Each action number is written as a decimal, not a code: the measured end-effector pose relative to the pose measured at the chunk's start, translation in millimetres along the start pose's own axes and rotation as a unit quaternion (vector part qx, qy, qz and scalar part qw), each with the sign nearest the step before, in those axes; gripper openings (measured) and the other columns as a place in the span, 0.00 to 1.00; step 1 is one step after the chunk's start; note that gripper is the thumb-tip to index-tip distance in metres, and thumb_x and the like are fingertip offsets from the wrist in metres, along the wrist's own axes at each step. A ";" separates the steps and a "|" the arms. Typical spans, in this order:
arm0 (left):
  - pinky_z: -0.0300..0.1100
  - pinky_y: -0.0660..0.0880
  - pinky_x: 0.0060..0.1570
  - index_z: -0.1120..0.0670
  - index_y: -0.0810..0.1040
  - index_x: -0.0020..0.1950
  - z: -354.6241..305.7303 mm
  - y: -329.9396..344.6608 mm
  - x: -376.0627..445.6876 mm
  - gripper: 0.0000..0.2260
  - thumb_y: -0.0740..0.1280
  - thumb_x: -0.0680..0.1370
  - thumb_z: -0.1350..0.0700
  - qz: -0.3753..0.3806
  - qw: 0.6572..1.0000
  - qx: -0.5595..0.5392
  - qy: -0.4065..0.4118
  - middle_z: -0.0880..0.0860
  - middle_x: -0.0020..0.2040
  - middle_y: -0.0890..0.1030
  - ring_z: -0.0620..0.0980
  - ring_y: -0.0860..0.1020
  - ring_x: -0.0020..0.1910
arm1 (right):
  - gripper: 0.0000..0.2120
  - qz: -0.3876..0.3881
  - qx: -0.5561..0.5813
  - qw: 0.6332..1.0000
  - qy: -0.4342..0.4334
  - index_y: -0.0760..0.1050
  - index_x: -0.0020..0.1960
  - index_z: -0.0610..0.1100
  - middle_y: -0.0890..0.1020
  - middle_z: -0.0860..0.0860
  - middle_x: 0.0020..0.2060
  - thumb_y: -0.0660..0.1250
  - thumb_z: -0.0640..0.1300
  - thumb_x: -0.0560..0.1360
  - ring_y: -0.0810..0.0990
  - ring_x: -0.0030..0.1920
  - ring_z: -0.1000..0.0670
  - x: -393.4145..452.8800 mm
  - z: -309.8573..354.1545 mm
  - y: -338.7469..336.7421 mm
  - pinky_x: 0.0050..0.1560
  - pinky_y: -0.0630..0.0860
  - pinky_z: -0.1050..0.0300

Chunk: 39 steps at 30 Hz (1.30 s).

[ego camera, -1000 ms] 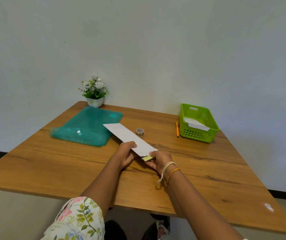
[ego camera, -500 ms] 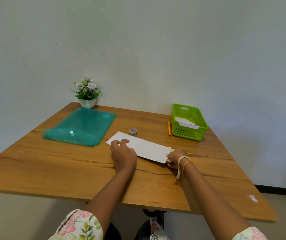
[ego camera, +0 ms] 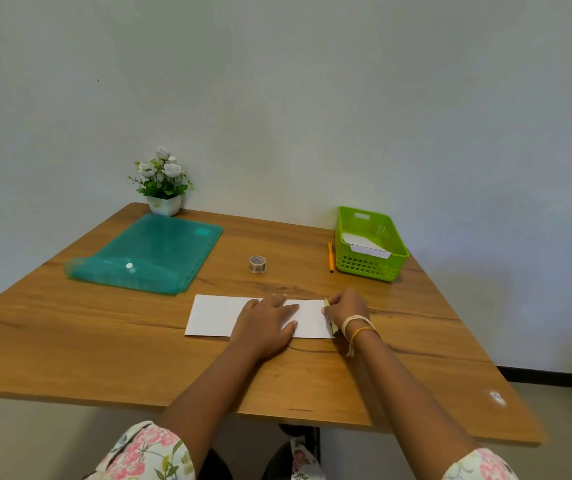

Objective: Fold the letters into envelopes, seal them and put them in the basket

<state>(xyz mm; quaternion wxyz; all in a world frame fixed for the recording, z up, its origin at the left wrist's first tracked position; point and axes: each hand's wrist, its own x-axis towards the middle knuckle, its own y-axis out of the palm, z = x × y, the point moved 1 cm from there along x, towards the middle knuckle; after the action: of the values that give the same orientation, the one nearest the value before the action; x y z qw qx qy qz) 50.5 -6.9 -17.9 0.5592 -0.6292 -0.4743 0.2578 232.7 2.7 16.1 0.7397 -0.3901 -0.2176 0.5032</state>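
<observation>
A white envelope [ego camera: 216,315] lies flat on the wooden table [ego camera: 104,358] in front of me. My left hand [ego camera: 264,325] rests palm down on its middle, fingers spread. My right hand [ego camera: 345,308] pinches the envelope's right end, where a small yellow-green strip [ego camera: 326,302] shows at the edge. A green basket [ego camera: 369,268] stands at the far right of the table with a white envelope [ego camera: 365,245] lying inside it.
A teal plastic folder [ego camera: 153,254] lies at the far left. A potted white flower [ego camera: 163,188] stands behind it by the wall. A small tape roll [ego camera: 257,264] sits mid-table, and an orange pen [ego camera: 330,256] lies left of the basket.
The envelope went from held up at an angle to lying flat and square on the table. My left hand slid onto its middle; my right hand stayed at its right end.
</observation>
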 end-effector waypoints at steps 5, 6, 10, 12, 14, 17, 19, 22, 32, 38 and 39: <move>0.49 0.53 0.74 0.42 0.61 0.76 -1.5 0.1 -0.4 0.23 0.51 0.81 0.41 0.023 1.000 0.019 -0.005 0.48 0.78 0.59 0.47 0.56 0.77 | 0.09 -0.060 0.042 0.994 -0.087 0.82 0.45 0.41 0.84 0.44 0.47 0.67 0.46 0.73 0.81 0.51 0.43 -19.6 -6.3 17.9 0.51 0.76 0.54; 0.49 0.53 0.74 0.42 0.61 0.76 -1.7 0.1 -0.2 0.23 0.51 0.81 0.41 0.023 1.000 0.016 -0.008 0.48 0.78 0.59 0.47 0.56 0.77 | 0.10 -0.064 0.031 0.991 -0.117 0.82 0.46 0.40 0.84 0.44 0.48 0.67 0.46 0.74 0.80 0.52 0.43 -23.1 -8.1 22.3 0.53 0.75 0.54; 0.49 0.52 0.74 0.42 0.60 0.76 -2.0 1.9 0.0 0.23 0.51 0.81 0.41 0.023 0.999 0.021 -0.014 0.48 0.78 0.58 0.48 0.55 0.77 | 0.19 -0.025 -0.105 0.972 -0.207 0.72 0.66 0.41 0.73 0.45 0.66 0.59 0.49 0.79 0.69 0.67 0.45 -36.5 -14.2 34.7 0.67 0.65 0.55; 0.50 0.52 0.74 0.42 0.59 0.77 -1.2 2.7 0.0 0.23 0.50 0.81 0.41 0.022 0.999 0.023 -0.018 0.48 0.78 0.57 0.48 0.54 0.77 | 0.25 0.009 -0.176 0.960 -0.218 0.59 0.75 0.44 0.60 0.45 0.75 0.52 0.53 0.81 0.59 0.74 0.46 -45.1 -16.4 39.5 0.73 0.57 0.52; 0.50 0.51 0.75 0.42 0.57 0.77 -1.3 3.0 0.5 0.23 0.49 0.82 0.41 0.028 0.999 0.021 -0.022 0.48 0.79 0.55 0.48 0.53 0.77 | 0.28 0.036 -0.223 0.951 -0.211 0.50 0.78 0.47 0.50 0.46 0.77 0.46 0.57 0.81 0.50 0.77 0.47 -53.2 -17.0 44.3 0.75 0.50 0.49; 0.50 0.49 0.75 0.42 0.55 0.78 -1.9 3.4 0.8 0.24 0.48 0.82 0.41 0.043 0.998 0.031 -0.025 0.48 0.79 0.53 0.48 0.51 0.78 | 0.29 0.046 -0.232 0.951 -0.202 0.48 0.78 0.45 0.49 0.45 0.77 0.45 0.56 0.81 0.49 0.77 0.47 -55.7 -14.6 43.6 0.76 0.49 0.49; 0.50 0.49 0.75 0.43 0.54 0.78 -0.9 3.0 0.4 0.24 0.47 0.82 0.41 0.052 0.998 0.037 -0.023 0.48 0.79 0.52 0.48 0.51 0.78 | 0.25 0.021 -0.180 0.963 -0.201 0.56 0.76 0.43 0.59 0.45 0.76 0.50 0.49 0.81 0.58 0.75 0.47 -53.0 -11.8 38.1 0.73 0.57 0.52; 0.51 0.49 0.75 0.44 0.54 0.78 -0.6 2.9 1.0 0.24 0.47 0.82 0.41 0.058 0.998 0.036 -0.017 0.49 0.79 0.52 0.49 0.50 0.78 | 0.21 -0.059 -0.022 0.992 -0.105 0.72 0.68 0.45 0.77 0.45 0.64 0.58 0.39 0.76 0.74 0.64 0.45 -42.3 -7.7 25.7 0.63 0.70 0.55; 0.53 0.48 0.75 0.46 0.55 0.78 -2.7 0.1 -0.7 0.25 0.50 0.81 0.40 0.044 0.998 0.009 -0.032 0.50 0.79 0.53 0.49 0.51 0.78 | 0.11 0.063 0.065 0.990 0.106 0.72 0.38 0.38 0.79 0.43 0.39 0.75 0.39 0.68 0.78 0.40 0.45 5.0 21.1 2.9 0.46 0.78 0.53; 0.52 0.66 0.69 0.51 0.70 0.70 -10.1 -7.3 -5.7 0.22 0.61 0.78 0.45 -0.148 0.982 -0.067 0.093 0.51 0.71 0.71 0.50 0.69 0.69 | 0.09 0.110 0.256 0.944 0.179 0.74 0.35 0.38 0.78 0.45 0.32 0.74 0.34 0.67 0.76 0.31 0.50 -5.3 12.9 -1.9 0.33 0.75 0.59; 0.49 0.68 0.67 0.52 0.72 0.70 -12.2 -7.3 -8.4 0.23 0.63 0.77 0.44 -0.157 0.976 -0.083 0.125 0.51 0.70 0.73 0.49 0.70 0.68 | 0.09 0.132 0.312 0.922 0.190 0.74 0.35 0.38 0.78 0.44 0.32 0.73 0.31 0.68 0.76 0.32 0.50 -9.3 12.2 -1.0 0.33 0.75 0.60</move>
<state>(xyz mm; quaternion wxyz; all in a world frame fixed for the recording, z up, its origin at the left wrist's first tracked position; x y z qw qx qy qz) 55.2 -20.5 -9.8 0.5935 -0.6181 -0.5134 0.0460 220.8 -1.6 24.9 0.7784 -0.2533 0.1483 0.5549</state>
